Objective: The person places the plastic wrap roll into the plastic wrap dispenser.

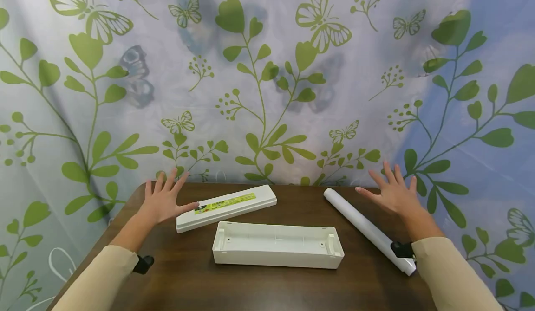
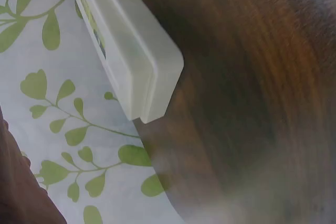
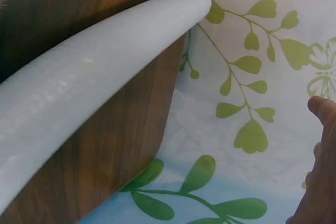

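My left hand is raised with fingers spread and nothing in it; its thumb overlaps the left end of a long white lid with a yellow-green label. On the other side my right hand is spread the same way, also holding nothing. A white roll lies slantwise on the table just left of that hand, its near end beside the right wrist. Between the two hands sits a long, open-topped white box, its inside facing up. The right wrist view shows the roll close up, fingers at the right edge.
Everything lies on a dark brown wooden table with rounded corners. A curtain printed with green leaves and butterflies hangs right behind its far edge. A white cable loops at the lower left. Black straps circle both wrists.
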A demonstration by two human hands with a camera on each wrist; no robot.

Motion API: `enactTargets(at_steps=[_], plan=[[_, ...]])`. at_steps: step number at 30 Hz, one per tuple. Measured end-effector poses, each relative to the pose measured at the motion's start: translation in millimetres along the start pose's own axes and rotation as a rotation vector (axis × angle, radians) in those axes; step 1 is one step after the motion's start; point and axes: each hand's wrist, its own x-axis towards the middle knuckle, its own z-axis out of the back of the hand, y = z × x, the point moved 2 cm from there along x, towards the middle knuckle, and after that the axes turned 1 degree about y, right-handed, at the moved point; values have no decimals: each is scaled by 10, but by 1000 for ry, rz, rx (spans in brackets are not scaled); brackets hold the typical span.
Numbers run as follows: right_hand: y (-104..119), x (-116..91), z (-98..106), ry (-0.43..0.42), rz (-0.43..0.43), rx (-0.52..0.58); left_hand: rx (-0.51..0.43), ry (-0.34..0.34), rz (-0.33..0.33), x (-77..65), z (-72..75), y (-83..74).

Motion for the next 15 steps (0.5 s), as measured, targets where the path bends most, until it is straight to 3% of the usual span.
enactTargets(at_steps=[8, 15], plan=[[0, -139, -141, -37, 13, 9, -39, -13, -42, -101, -59, -111], [-30, -262, -257, -44, 19, 12, -92, -49, -95, -164, -200, -232]])
